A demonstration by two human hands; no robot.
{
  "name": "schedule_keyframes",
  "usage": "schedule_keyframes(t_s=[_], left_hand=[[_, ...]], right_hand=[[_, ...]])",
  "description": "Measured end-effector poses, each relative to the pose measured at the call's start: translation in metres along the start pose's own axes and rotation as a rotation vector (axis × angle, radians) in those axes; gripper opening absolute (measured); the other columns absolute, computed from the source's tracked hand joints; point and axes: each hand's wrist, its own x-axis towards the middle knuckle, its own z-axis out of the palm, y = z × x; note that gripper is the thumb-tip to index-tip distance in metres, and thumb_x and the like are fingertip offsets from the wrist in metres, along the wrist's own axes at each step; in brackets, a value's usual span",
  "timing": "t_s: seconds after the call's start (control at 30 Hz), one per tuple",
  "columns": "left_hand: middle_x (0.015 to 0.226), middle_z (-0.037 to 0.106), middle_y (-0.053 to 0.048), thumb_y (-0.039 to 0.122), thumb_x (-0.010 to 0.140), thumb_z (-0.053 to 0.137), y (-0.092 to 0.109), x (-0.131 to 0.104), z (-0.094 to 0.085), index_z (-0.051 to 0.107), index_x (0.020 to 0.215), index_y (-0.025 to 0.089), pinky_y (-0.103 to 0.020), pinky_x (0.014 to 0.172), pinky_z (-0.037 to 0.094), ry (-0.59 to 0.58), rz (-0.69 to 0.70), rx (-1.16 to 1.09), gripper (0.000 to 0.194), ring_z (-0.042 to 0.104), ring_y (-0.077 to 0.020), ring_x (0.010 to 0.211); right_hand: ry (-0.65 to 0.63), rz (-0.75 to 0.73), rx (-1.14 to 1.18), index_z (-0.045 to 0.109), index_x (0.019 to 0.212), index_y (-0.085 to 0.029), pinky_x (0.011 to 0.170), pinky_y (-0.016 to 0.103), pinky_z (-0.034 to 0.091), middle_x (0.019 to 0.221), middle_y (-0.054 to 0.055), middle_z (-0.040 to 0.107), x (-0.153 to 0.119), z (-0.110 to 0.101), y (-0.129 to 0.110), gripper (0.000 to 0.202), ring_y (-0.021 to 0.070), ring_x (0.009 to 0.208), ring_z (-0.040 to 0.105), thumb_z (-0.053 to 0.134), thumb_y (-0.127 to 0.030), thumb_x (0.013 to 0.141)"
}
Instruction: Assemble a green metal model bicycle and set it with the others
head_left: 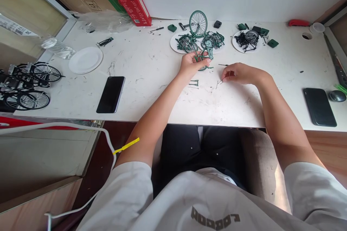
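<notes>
A seated worker's bare hands meet over a white table [151, 79], the left hand [189, 65] closed around a green model bicycle [208, 44], thumb on one side and fingers curled behind the frame. The bicycle is in front of the worker, just near of two white plates heaped with green parts, its long axis appearing to run far to near, from a large spoked wheel [198, 24] at the far end to a smaller wheel [202, 68] beside the left hand. The right hand [242, 73] hovers low to the right, fingers bent inward and their tips close together beside small silver pieces [220, 82]; whether it grips one cannot be told. From those fingertips the bicycle lies to the left and a little to the far side, apart from them; the left hand is the nearer, touching it. A thin dark tool [223, 65] rests just beyond the right fingertips. Near of the left hand, a small green bracket [194, 85] lies flat, its longer side running left to right.
</notes>
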Motion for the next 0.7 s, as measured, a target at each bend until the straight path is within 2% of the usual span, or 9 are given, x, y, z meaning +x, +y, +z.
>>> schedule_keyframes(t_s=[0.13,0.23,0.37,0.47,0.53,0.7], left_hand=[[0.095,0.084,-0.001,0.018,0.081,0.098,-0.002,0.002,-0.001,0.078,0.106,0.018,-0.031,0.091,0.069,-0.002,0.010,-0.003,0.033,0.082,-0.0162,0.084],[0.097,0.084,-0.002,0.020,0.081,0.099,-0.001,0.002,0.000,0.077,0.105,0.019,-0.033,0.090,0.069,0.007,0.017,0.017,0.032,0.083,-0.0181,0.086],[0.097,0.084,-0.002,0.021,0.081,0.099,0.000,0.002,0.001,0.077,0.104,0.019,-0.033,0.089,0.068,0.015,0.014,0.036,0.033,0.084,-0.0201,0.090],[0.091,0.083,-0.002,0.023,0.080,0.100,0.000,0.002,0.001,0.077,0.104,0.020,-0.034,0.090,0.069,0.025,0.005,0.042,0.034,0.084,-0.0212,0.090],[0.089,0.083,-0.002,0.024,0.080,0.100,-0.001,0.002,0.000,0.077,0.104,0.020,-0.034,0.090,0.069,0.023,0.008,0.045,0.034,0.084,-0.0216,0.090],[0.088,0.083,-0.002,0.024,0.077,0.102,-0.005,0.002,0.001,0.077,0.103,0.018,-0.034,0.091,0.068,0.001,0.043,0.039,0.036,0.084,-0.0215,0.085]], right_hand=[[0.126,-0.032,0.015,0.079,0.100,-0.029,0.072,0.041,0.049,0.093,0.007,0.076,0.008,0.007,0.015,0.020,0.0236,0.075,0.061,0.077,-0.049,0.101],[0.275,-0.140,0.040,0.071,0.104,-0.029,0.075,0.043,0.052,0.096,0.008,0.076,0.013,0.013,0.021,0.028,0.0252,0.078,0.061,0.070,-0.057,0.106],[0.507,-0.283,0.081,0.059,0.108,-0.029,0.085,0.045,0.053,0.099,0.009,0.073,0.017,0.021,0.011,0.048,0.0278,0.091,0.067,0.050,-0.076,0.113],[0.613,-0.313,0.120,0.058,0.108,-0.030,0.088,0.045,0.053,0.100,0.009,0.072,0.021,0.030,0.001,0.067,0.0274,0.093,0.066,0.035,-0.094,0.109],[0.654,-0.333,0.146,0.059,0.108,-0.031,0.086,0.045,0.053,0.100,0.008,0.072,0.024,0.036,-0.004,0.072,0.0275,0.092,0.066,0.035,-0.098,0.105],[0.726,-0.358,0.171,0.065,0.108,-0.030,0.084,0.044,0.054,0.101,0.009,0.072,0.030,0.044,-0.003,0.073,0.0280,0.093,0.066,0.044,-0.099,0.102]])
